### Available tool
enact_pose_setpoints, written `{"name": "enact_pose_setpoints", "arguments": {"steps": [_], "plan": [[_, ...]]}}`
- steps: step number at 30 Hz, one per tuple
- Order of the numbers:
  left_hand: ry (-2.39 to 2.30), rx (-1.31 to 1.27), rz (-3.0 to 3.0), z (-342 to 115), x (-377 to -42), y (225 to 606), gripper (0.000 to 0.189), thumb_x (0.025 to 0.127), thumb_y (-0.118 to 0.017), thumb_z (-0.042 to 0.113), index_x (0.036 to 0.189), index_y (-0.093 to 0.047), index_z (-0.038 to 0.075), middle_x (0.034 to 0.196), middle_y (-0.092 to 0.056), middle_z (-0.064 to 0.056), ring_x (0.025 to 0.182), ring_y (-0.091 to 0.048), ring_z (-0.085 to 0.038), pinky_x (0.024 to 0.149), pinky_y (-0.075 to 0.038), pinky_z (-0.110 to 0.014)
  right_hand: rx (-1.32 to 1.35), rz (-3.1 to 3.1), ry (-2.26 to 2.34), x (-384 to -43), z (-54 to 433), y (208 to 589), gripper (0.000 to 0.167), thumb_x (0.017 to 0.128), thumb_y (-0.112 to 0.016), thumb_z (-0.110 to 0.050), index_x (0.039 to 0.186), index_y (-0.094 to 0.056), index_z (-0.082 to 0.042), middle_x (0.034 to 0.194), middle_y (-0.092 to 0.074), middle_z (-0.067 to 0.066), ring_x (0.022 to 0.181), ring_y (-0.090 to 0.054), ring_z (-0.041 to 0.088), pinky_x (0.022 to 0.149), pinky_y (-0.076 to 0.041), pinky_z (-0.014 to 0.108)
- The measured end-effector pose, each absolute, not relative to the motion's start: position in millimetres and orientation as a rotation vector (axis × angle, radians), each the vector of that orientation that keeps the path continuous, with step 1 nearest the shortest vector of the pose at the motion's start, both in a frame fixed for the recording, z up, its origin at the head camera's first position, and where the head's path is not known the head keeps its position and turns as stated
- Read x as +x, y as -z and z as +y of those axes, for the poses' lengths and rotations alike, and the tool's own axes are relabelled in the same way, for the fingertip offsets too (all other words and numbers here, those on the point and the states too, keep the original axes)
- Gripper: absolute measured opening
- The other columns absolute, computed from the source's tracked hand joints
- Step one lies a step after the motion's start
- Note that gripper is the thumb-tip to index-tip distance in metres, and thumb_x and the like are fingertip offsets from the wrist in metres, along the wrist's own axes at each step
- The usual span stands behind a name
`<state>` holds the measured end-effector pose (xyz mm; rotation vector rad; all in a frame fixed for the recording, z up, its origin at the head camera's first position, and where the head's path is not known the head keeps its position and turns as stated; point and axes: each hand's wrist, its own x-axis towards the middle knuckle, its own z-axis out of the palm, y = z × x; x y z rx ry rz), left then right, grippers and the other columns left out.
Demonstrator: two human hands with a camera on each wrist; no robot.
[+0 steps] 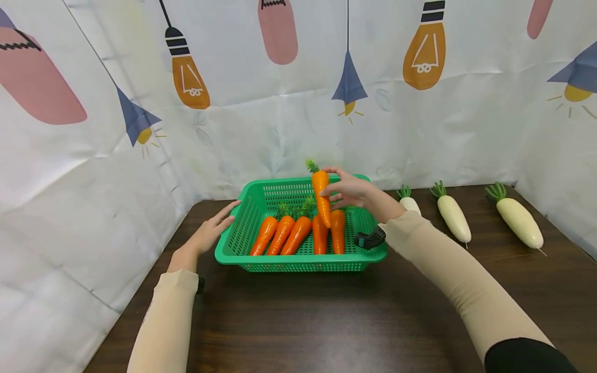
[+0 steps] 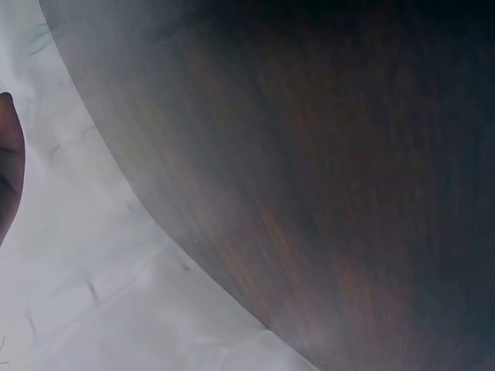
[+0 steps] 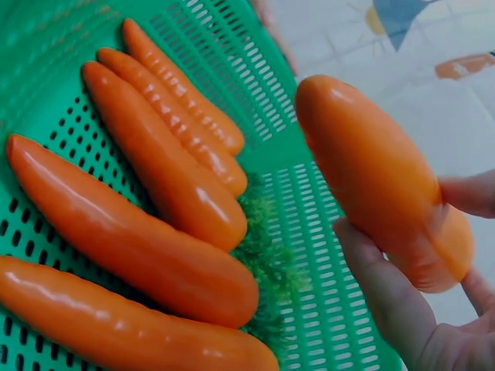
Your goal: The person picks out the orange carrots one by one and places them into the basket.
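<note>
My right hand (image 1: pixel 347 189) pinches a carrot (image 1: pixel 321 194) by its thick upper part, above the green basket (image 1: pixel 300 262). The held carrot has a leafy green top and points tip-down; in the right wrist view, thumb and fingers grip it near its wide end. Several more carrots (image 1: pixel 263 235) lie side by side in the basket, their green tops (image 3: pixel 267 255) toward the back wall. My left hand (image 1: pixel 207 233) rests with extended fingers at the basket's left rim. Only a sliver of that hand (image 2: pixel 9 170) shows in the left wrist view.
Right of the basket, three white radishes (image 1: pixel 454 217) with green stems lie on the dark wooden table (image 1: pixel 298 316); my right forearm partly covers the nearest one. A white printed cloth (image 1: pixel 289 129) hangs behind and along the sides of the table.
</note>
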<state>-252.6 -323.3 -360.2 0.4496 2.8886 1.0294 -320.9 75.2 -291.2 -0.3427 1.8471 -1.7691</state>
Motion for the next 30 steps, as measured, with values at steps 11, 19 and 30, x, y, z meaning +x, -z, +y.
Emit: {"name": "enact_pose_setpoints", "arguments": {"steps": [11,19,30], "plan": [[-1.021,0.450,2.899,-324.7,-254.2,361.2,0.059,0.112,-0.035,0.043,0.167,-0.018,0.027,0.167,-0.019,-0.023,0.140,-0.034,-0.058,0.106,-0.026,-0.079,-0.337,1.925,1.608,-329.6,54.0,305.0,0.082,0.097,-0.063,0.003,0.160,-0.015,-0.022,0.139,-0.049,0.029,0.100,-0.070,0.036,0.083,-0.060,0.046],[-1.029,0.459,2.887,-323.3,-252.8,362.9,0.059,0.113,-0.035,0.042,0.167,-0.017,0.026,0.167,-0.019,-0.024,0.140,-0.034,-0.058,0.106,-0.026,-0.079,-0.378,1.964,1.574,-333.5,40.9,310.3,0.082,0.098,-0.061,0.008,0.161,-0.020,-0.027,0.136,-0.046,0.026,0.091,-0.068,0.033,0.080,-0.061,0.047],[-1.050,0.447,2.882,-323.7,-252.7,361.3,0.059,0.113,-0.036,0.042,0.167,-0.017,0.027,0.167,-0.018,-0.023,0.142,-0.031,-0.058,0.107,-0.024,-0.079,-0.410,2.185,1.484,-336.4,28.4,317.9,0.078,0.094,-0.068,0.007,0.151,-0.021,-0.016,0.135,-0.044,0.026,0.105,-0.062,0.037,0.091,-0.057,0.049]]}}
